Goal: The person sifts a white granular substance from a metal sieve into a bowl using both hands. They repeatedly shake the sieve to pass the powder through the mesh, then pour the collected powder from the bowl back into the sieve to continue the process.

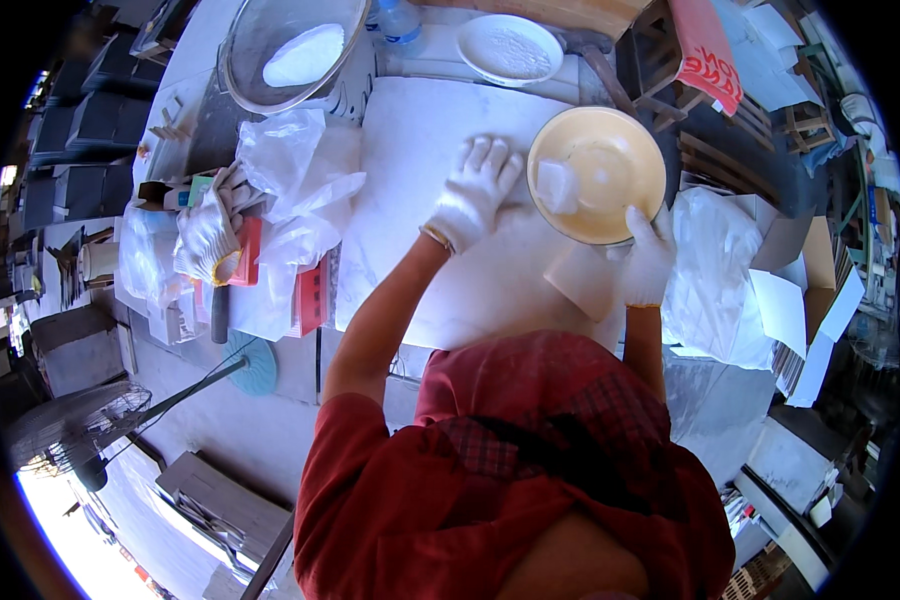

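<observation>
Both my hands wear white knit gloves. My left hand [477,193] lies on a pale, marble-like slab [410,150], fingers stretched out, holding nothing. To its right is a cream-yellow basin [615,160], gripped by the near right rim in my right hand [648,255]; the thumb shows over the edge and the other fingers are mostly hidden. Inside the basin, toward the left, sits a small whitish block [557,187]. Just below the basin, a flat pale piece [582,280] lies on the slab.
Beyond the slab stand a white bowl of white powder [510,50] and a large bucket [235,70] with a white mass in it. Plastic bags [290,180], a spare glove [208,235] and red boxes lie left. A plastic bag [710,270] and open cartons [780,310] flank the right. A fan [70,430] stands lower left.
</observation>
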